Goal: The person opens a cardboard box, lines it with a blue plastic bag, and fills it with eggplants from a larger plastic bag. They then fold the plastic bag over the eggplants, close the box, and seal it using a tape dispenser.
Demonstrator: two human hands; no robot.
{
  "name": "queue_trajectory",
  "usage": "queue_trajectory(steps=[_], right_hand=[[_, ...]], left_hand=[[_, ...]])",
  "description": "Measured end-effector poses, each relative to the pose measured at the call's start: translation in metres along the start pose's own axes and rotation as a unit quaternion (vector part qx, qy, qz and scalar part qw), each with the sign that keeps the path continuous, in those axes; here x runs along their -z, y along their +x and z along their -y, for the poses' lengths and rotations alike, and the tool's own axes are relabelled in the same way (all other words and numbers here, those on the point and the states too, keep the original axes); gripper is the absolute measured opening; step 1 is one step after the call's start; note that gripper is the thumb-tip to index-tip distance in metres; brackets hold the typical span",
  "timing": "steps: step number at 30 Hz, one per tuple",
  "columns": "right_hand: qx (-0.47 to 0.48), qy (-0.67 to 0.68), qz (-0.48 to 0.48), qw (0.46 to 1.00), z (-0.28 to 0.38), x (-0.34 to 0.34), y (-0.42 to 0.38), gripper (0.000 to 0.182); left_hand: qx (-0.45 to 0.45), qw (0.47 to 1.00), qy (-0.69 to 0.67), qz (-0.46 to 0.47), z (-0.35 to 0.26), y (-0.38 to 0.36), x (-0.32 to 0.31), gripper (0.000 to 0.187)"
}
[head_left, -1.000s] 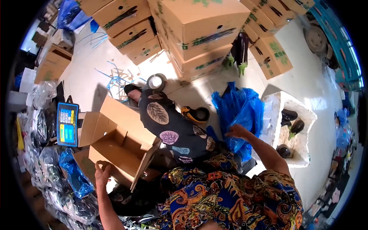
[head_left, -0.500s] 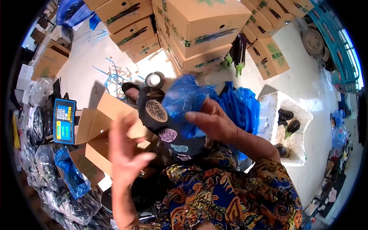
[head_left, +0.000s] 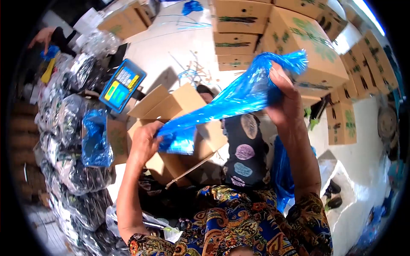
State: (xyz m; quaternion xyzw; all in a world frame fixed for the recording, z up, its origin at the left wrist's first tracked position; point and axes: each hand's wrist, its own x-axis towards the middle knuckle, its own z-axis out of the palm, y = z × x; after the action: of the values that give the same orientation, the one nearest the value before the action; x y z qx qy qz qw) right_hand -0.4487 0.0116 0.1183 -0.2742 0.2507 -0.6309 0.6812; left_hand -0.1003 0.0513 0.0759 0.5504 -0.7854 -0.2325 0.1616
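Note:
A shiny blue plastic bag (head_left: pixel 222 102) is stretched slantwise between my two hands. My left hand (head_left: pixel 146 138) is closed on its lower end, above an open cardboard box (head_left: pixel 205 132). Higher up, my right hand (head_left: pixel 287 96) grips the bag's other end, whose loose edge sticks out past the fingers. The box's flaps stand up, and part of its inside is hidden under the bag and my left hand. More blue plastic (head_left: pixel 282 175) lies beside my right thigh.
A scale display (head_left: pixel 122 85) stands left of the box, near a blue-lined carton (head_left: pixel 97 138). Plastic-wrapped bundles (head_left: pixel 77 153) are piled at left. Stacked cartons (head_left: pixel 241 25) rise ahead. A white foam box (head_left: pixel 341 192) holding eggplants (head_left: pixel 333 194) sits at right. Another person (head_left: pixel 49 38) is far left.
My view has turned left. My left hand, open and empty before, now grips the blue bag's lower end. My right hand has raised the bag, which is now stretched out over the box.

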Motion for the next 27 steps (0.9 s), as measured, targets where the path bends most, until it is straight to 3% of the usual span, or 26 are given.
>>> queue_trajectory(steps=[2, 4, 6, 7, 10, 11, 13, 14, 16, 17, 18, 22, 23, 24, 26, 27], right_hand=[[0.009, -0.041, 0.018, 0.999, -0.012, 0.003, 0.021, 0.045], [0.096, -0.086, 0.048, 0.990, -0.031, 0.003, 0.039, 0.046], [0.059, -0.010, 0.043, 0.997, -0.039, 0.001, 0.050, 0.043], [0.089, -0.112, 0.039, 0.989, -0.045, -0.002, 0.050, 0.045], [-0.005, -0.152, -0.008, 0.988, -0.055, -0.031, 0.038, 0.054], [0.014, -0.200, 0.021, 0.979, -0.063, -0.037, 0.034, 0.056], [-0.002, -0.227, 0.070, 0.971, -0.084, -0.043, 0.026, 0.059], [-0.037, -0.206, 0.091, 0.974, -0.096, -0.045, 0.022, 0.060], [-0.015, -0.204, 0.159, 0.966, -0.122, -0.044, 0.016, 0.060], [-0.109, -0.158, 0.182, 0.964, -0.121, -0.048, 0.010, 0.061], [-0.134, -0.151, 0.201, 0.959, -0.125, -0.051, 0.006, 0.061], [-0.190, -0.068, 0.240, 0.950, -0.117, -0.064, -0.006, 0.060], [-0.207, -0.056, 0.233, 0.948, -0.114, -0.063, -0.006, 0.059], [-0.226, -0.043, 0.226, 0.947, -0.112, -0.062, -0.006, 0.059], [-0.194, -0.086, 0.235, 0.948, -0.114, -0.060, -0.006, 0.056], [-0.182, -0.105, 0.237, 0.949, -0.116, -0.057, -0.010, 0.055]], left_hand=[[0.084, 0.996, -0.028, -0.006, 0.028, -0.007, 0.005, 0.024], [0.085, 0.996, 0.009, -0.037, 0.069, -0.017, -0.016, 0.030], [0.107, 0.988, 0.099, 0.052, 0.128, -0.024, -0.052, 0.035], [0.089, 0.986, 0.116, 0.085, 0.131, -0.025, -0.060, 0.039], [0.048, 0.977, 0.127, 0.167, 0.095, -0.007, -0.058, 0.064], [0.033, 0.992, 0.025, 0.115, 0.074, -0.001, -0.051, 0.067], [0.099, 0.972, -0.177, 0.116, 0.038, 0.015, -0.036, 0.071], [0.090, 0.929, -0.342, 0.112, 0.033, 0.021, -0.042, 0.084], [0.049, 0.864, -0.497, 0.059, 0.005, 0.028, -0.041, 0.089], [0.063, 0.806, -0.582, 0.091, 0.004, 0.032, -0.045, 0.096], [0.074, 0.738, -0.659, 0.123, 0.003, 0.036, -0.049, 0.102], [0.021, 0.572, -0.816, 0.078, 0.005, 0.045, -0.074, 0.088], [0.035, 0.563, -0.820, 0.095, 0.005, 0.042, -0.077, 0.086], [0.018, 0.524, -0.846, 0.099, -0.005, 0.038, -0.075, 0.065], [0.069, 0.606, -0.789, 0.068, 0.009, 0.037, -0.090, 0.037], [0.065, 0.598, -0.798, 0.038, 0.007, 0.036, -0.086, 0.028]])
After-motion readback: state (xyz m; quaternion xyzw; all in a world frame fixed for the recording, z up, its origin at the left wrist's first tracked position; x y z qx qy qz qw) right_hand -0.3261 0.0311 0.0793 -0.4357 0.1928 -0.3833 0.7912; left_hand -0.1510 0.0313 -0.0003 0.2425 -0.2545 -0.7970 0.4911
